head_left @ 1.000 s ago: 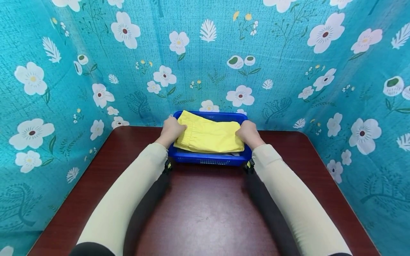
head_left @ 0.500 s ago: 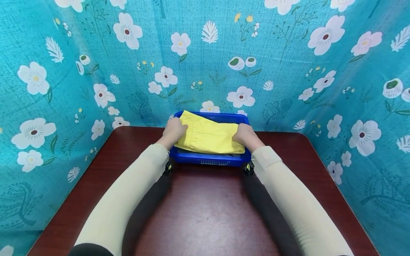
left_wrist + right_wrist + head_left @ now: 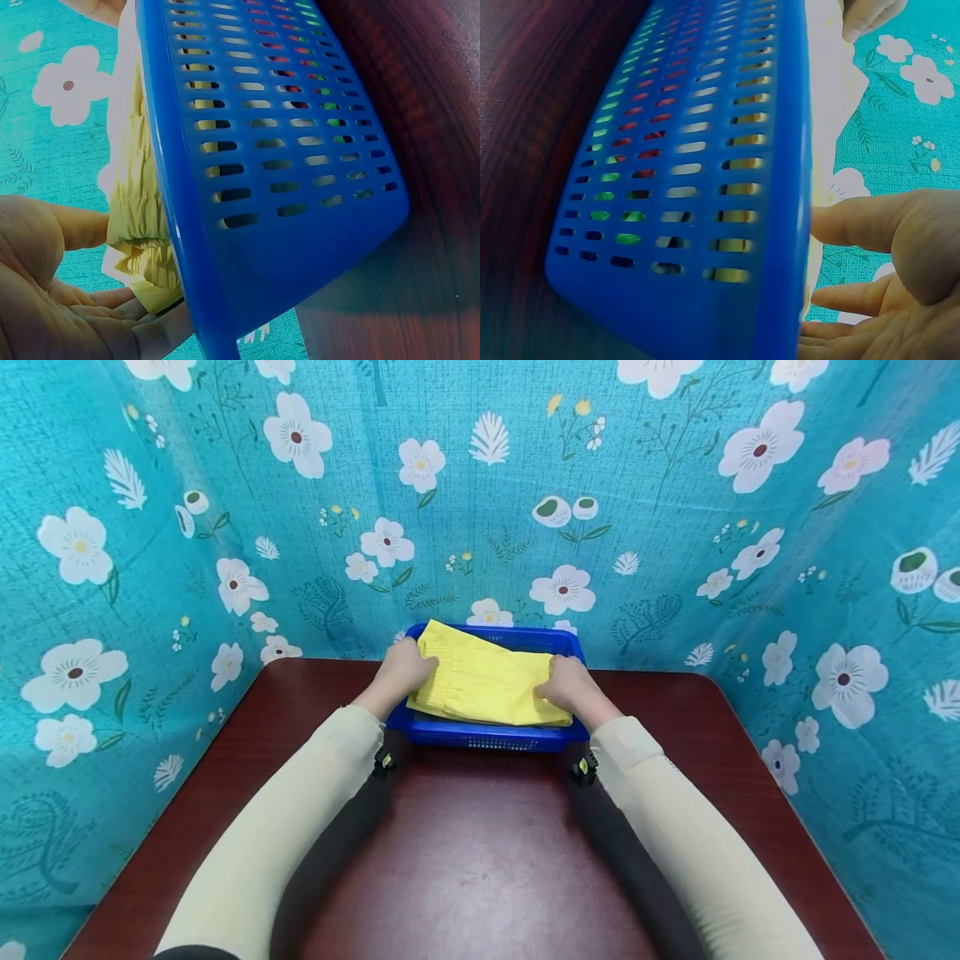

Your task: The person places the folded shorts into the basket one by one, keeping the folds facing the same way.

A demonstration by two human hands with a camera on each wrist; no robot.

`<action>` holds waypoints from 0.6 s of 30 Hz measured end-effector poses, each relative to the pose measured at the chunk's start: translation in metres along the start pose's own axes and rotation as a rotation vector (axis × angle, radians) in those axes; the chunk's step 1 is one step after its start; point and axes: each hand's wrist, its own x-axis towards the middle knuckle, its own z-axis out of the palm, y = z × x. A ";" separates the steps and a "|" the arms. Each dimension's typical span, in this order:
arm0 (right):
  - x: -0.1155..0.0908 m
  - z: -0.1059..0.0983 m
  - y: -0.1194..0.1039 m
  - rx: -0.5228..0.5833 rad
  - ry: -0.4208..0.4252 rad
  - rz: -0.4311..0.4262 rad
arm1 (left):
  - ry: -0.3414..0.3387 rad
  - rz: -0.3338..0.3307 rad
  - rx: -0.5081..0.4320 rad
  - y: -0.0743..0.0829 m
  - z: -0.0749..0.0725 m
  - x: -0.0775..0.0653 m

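Note:
Folded yellow pants (image 3: 495, 687) with a gathered elastic waistband lie on top of the contents of a blue plastic basket (image 3: 487, 739). At the left end, my left hand (image 3: 403, 670) pinches the waistband, thumb on one side and fingers on the other, as the left wrist view shows at the waistband (image 3: 139, 195). My right hand (image 3: 573, 685) holds the right part of the pants, its thumb lying on the cloth. In the right wrist view the fingertips of the right hand (image 3: 922, 262) are partly hidden behind the basket rim (image 3: 801, 187).
Through the slots of the basket wall (image 3: 262, 255), white, red and green contents show below the pants. The basket stands at the far edge of a dark red-brown table (image 3: 480, 852). A turquoise flowered curtain (image 3: 480, 527) hangs behind and on both sides.
My right hand has slid inward, to the left, over the pants. The left hand stays at the waistband, and the basket has hardly moved.

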 end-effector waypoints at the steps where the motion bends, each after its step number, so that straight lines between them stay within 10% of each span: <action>1: -0.001 0.000 0.000 0.005 0.003 -0.002 | 0.005 0.005 -0.001 0.000 -0.001 -0.002; 18: -0.022 0.005 -0.006 0.069 0.061 -0.042 | 0.124 0.069 0.092 -0.007 -0.010 -0.028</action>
